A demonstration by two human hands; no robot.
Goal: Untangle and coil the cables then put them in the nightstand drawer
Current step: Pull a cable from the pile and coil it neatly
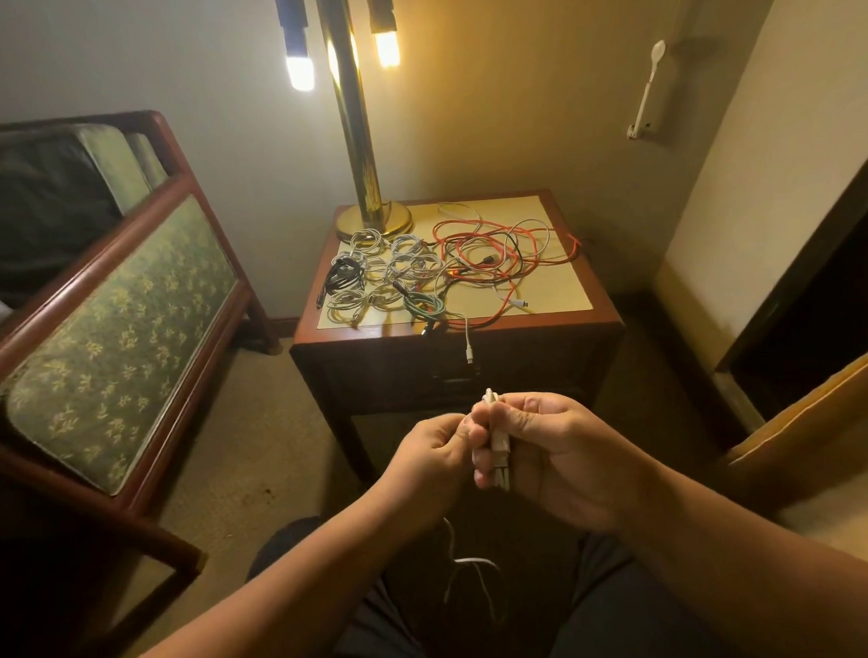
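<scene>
At nine o'clock in your view stands an armchair (pixel 122 339) with green flowered padding and a dark red wooden frame. The nightstand (pixel 603 303) sits at twelve o'clock from your hands. On its top, toward nine o'clock, the coiled cables (pixel 386 276) lie close together, mostly white, with a black one at the far left and a green one near the front edge. The brass lamp (pixel 363 183) rises from the top's eleven o'clock corner. The drawer (pixel 399 374) in the front is closed.

Your left hand (pixel 436 456) is curled, its thumb and fingers pinching a strand of the white cable (pixel 497 444) held between your hands. That cable is folded into a short upright bundle, and its loose end trails down at six o'clock across your lap.

From the middle of the top toward three o'clock sprawls the tangle (pixel 498 257) of orange, white and dark cables, uncoiled. One white plug end (pixel 468 347) hangs over the front edge.

Your right hand (pixel 559 457) grips the bundle, fingers wrapped round it. At one o'clock, a white fitting (pixel 647 90) hangs on the wall.
</scene>
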